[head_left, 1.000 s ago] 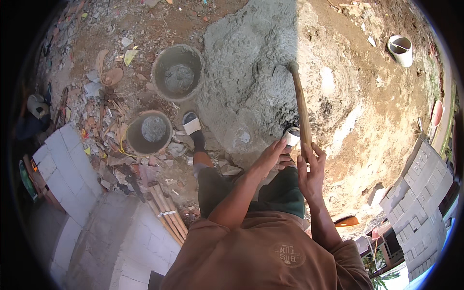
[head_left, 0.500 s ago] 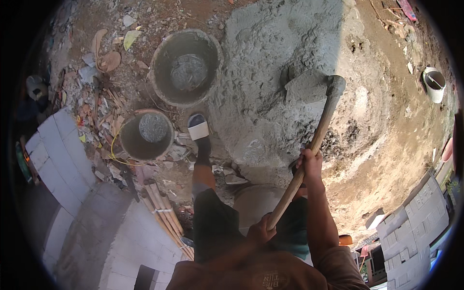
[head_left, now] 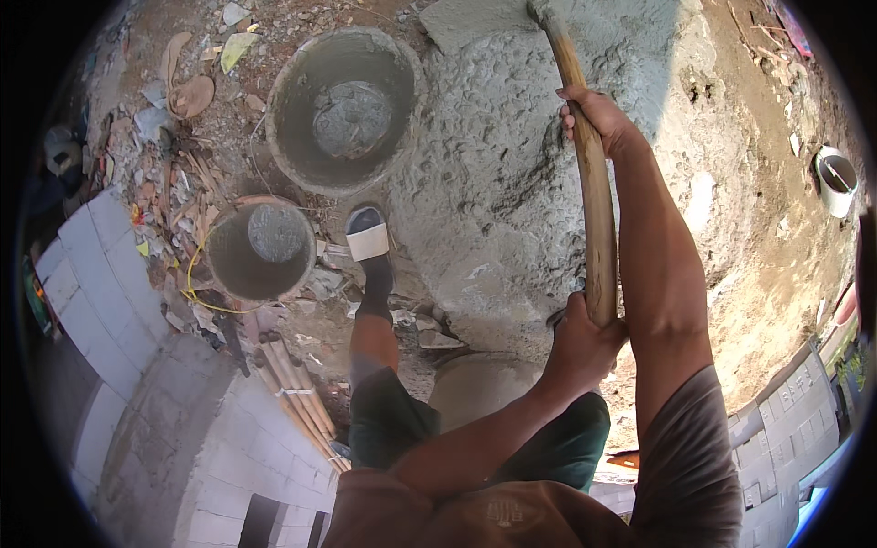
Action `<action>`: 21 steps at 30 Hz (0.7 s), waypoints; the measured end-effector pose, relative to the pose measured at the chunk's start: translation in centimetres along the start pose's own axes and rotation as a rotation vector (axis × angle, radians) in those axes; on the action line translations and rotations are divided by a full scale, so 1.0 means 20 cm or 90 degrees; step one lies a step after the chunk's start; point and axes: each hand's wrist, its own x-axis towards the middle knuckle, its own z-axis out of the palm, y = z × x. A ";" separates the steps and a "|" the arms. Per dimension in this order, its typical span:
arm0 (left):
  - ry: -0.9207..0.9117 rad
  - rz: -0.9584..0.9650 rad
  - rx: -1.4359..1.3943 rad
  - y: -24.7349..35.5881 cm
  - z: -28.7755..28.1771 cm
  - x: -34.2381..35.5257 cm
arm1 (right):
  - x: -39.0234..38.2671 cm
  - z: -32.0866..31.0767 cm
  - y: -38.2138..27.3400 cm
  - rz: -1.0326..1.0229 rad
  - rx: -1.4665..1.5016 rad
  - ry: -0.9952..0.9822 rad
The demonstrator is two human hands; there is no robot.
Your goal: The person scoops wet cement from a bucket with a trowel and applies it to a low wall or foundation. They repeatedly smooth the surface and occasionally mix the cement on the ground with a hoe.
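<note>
A long wooden-handled hoe (head_left: 597, 215) reaches away from me over a broad bed of wet grey mortar (head_left: 484, 173). Its mortar-coated blade (head_left: 475, 25) is at the top edge of the view, partly cut off. My left hand (head_left: 585, 345) is closed round the near end of the handle, in front of my body. Farther up, my right hand (head_left: 600, 119) grips the same handle with the arm stretched out.
Left of the mortar stand a large mortar-caked tub (head_left: 292, 119) and a smaller bucket (head_left: 224, 251). Rubble covers the ground beyond them. Tied bamboo poles (head_left: 297, 393) lie by a block wall (head_left: 247, 457). A white pail (head_left: 836, 183) stands far right.
The hoe has swung forward and up, its blade moving from the middle of the mortar to the far edge. Both hands moved away from my body with the handle.
</note>
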 end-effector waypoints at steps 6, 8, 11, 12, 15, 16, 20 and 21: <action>-0.088 -0.195 -0.142 -0.11 0.17 -0.31 | -0.32 -0.23 0.32 0.142 -0.085 0.095; -0.098 -0.218 -0.166 -0.18 0.21 -0.39 | -0.44 -0.28 0.39 0.185 -0.094 0.131; -0.114 -0.273 -0.175 -0.12 0.25 -0.54 | -0.58 -0.39 0.51 0.238 -0.109 0.168; -0.109 -0.266 -0.182 -0.14 0.27 -0.55 | -0.61 -0.41 0.54 0.246 -0.130 0.179; -0.141 -0.246 -0.193 -0.12 0.24 -0.62 | -0.68 -0.40 0.54 0.253 -0.163 0.192; -0.172 -0.254 -0.241 -0.09 0.21 -0.63 | -0.70 -0.38 0.50 0.248 -0.155 0.185; -0.284 -0.218 -0.357 0.21 0.01 -0.74 | -0.73 -0.34 0.40 0.221 -0.053 0.193; -0.309 -0.187 -0.370 0.32 -0.03 -0.78 | -0.74 -0.32 0.36 0.206 -0.022 0.196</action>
